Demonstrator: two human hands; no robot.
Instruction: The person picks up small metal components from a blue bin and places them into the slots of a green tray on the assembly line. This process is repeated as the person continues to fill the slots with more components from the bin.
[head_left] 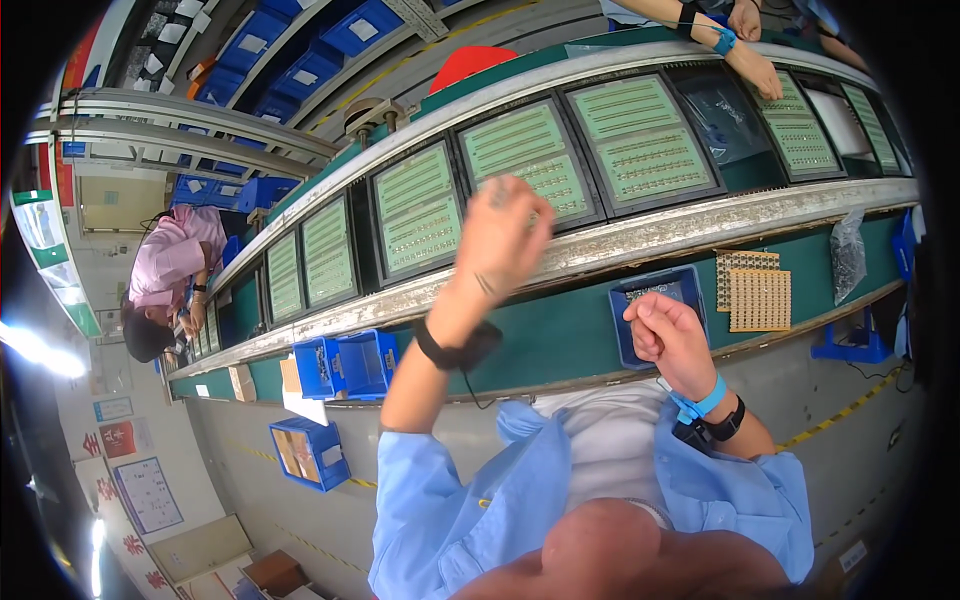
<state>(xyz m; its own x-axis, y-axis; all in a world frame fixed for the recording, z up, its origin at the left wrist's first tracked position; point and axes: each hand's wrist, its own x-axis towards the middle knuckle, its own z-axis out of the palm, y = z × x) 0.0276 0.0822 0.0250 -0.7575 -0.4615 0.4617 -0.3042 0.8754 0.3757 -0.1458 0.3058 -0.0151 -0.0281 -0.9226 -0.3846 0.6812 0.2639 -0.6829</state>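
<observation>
My left hand (503, 232) hovers at the near edge of a pale green panel (515, 135) in a dark frame on the conveyor. Its fingers are curled, slightly smeared, and whatever they pinch is hidden. My right hand (672, 340) is closed, thumb against the fingers, over a blue bin (625, 345) of small parts. Anything in that pinch is too small to make out. Another framed green panel (645, 135) lies to the right, and one more green panel (415, 210) to the left. Rows of small pieces show on each panel.
A metal rail (600, 245) runs along the conveyor's near side. Tan perforated boards (760, 298) and a clear plastic bag (848, 255) lie at right; blue bins (365, 362) stand at left. Another person's hand (755, 72) reaches onto a far panel; a person in pink (175, 255) works at far left.
</observation>
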